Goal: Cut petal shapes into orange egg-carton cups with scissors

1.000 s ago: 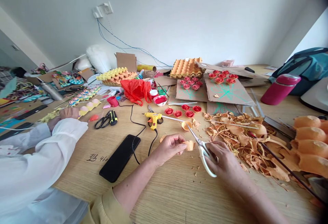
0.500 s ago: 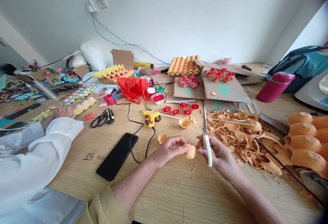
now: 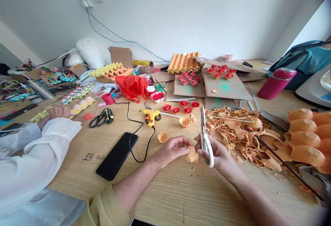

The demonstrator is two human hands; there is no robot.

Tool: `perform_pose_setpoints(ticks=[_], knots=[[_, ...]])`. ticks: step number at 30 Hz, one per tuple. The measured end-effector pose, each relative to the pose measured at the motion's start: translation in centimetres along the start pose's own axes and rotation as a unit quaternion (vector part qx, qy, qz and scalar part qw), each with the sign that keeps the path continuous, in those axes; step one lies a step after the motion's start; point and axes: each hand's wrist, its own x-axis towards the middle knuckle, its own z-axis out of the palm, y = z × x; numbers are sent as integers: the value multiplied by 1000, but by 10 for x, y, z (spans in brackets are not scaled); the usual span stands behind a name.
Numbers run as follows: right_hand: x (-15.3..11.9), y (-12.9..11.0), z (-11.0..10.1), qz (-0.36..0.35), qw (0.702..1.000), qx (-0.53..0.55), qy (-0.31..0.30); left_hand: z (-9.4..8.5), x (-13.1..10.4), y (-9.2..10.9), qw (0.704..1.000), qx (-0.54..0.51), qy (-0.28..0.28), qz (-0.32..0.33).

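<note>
Left of the left fingers lie a phone (image 3: 117, 156), a glue gun (image 3: 151, 115) and a cut cup (image 3: 162, 137), while the left hand (image 3: 173, 151) pinches the orange piece (image 3: 192, 154) between thumb and fingers, and just beside it the right hand's (image 3: 216, 153) curled fingers hold upright scissors (image 3: 206, 138), scraps (image 3: 232, 134) beyond them.

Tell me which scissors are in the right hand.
The white-handled scissors; only they are in the right hand. The black-handled scissors lie on the table, near the phone.
</note>
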Motion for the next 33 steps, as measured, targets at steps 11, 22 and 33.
perform_pose_setpoints(ticks=[11,22,33], knots=[[2,4,3,0,1000,15,-17,-1,-1,-5,999,30,-18,-8],[4,9,6,-10,995,96,39,9,-4,-10,998,-43,-24,24],[5,17,13,-54,994,85,36,1,1,-18,985,-171,-23,-21]])
